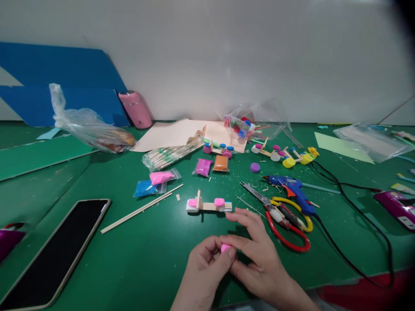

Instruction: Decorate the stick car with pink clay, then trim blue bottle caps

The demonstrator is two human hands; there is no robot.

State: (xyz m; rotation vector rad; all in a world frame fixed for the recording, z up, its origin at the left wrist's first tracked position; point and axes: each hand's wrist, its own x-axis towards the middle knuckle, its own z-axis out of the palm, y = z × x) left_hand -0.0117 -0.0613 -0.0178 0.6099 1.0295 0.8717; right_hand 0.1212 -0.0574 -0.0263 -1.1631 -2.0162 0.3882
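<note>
My left hand (207,265) and my right hand (254,252) meet over the front of the green table, fingers closed around a small lump of pink modelling clay (225,248). Most of the lump is covered by my fingertips. Just beyond them stands a little craft-stick car (209,206) with pink and white wheels and a short upright stick. The stretched fingers of my right hand come close to its right end. Packets of pink clay (161,177) and blue clay (145,188) lie to the left, with two wooden sticks (142,209) below them.
Red-handled scissors (275,222) and a blue glue gun (293,190) with its black cord lie to the right. A phone (55,259) rests at left. Finished cars (279,154), bundled sticks (173,152) and a pink flask (135,110) are farther back.
</note>
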